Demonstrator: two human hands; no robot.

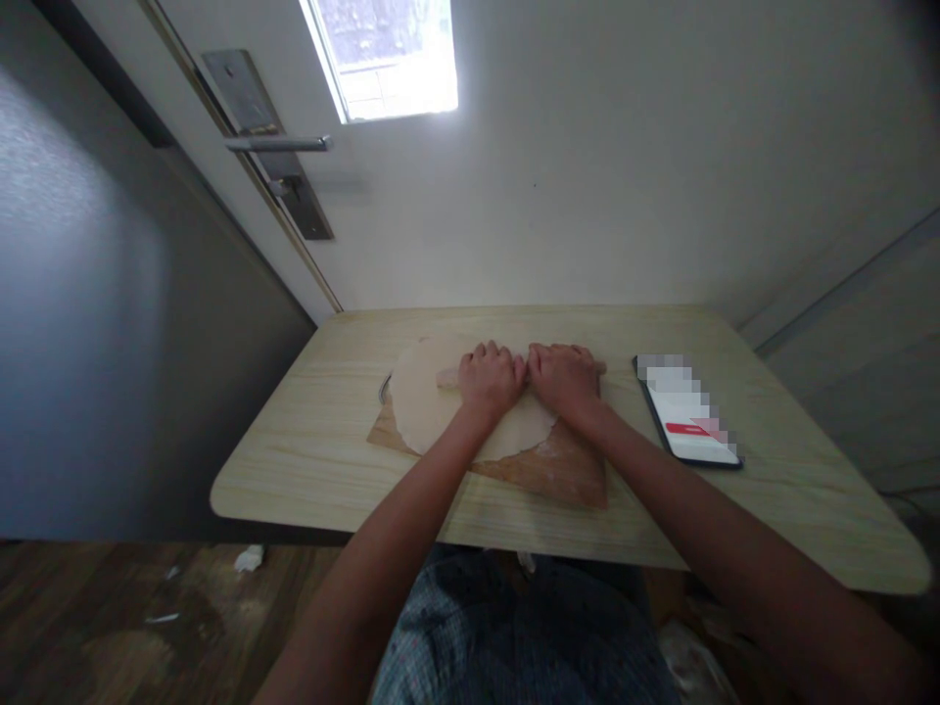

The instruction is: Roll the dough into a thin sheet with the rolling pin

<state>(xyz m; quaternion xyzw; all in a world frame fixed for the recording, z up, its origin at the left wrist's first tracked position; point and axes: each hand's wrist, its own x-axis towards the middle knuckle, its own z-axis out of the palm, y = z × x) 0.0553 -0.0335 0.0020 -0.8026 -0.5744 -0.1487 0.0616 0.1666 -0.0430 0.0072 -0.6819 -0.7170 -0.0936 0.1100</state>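
A wide, thin sheet of rolled dough lies over a wooden cutting board. Across the dough runs a wooden rolling pin, mostly covered by my hands; its ends show at the left and right. My left hand is closed over the pin near the middle. Beside it, thumbs close together, my right hand wraps the pin toward its right end. The dough spreads past the board's edge on the left, and its far right part is hidden behind my hands.
The board rests on a light wooden table with rounded corners. A phone with a lit screen lies to the right. Behind the table stands a pale door with a metal handle and a small bright window.
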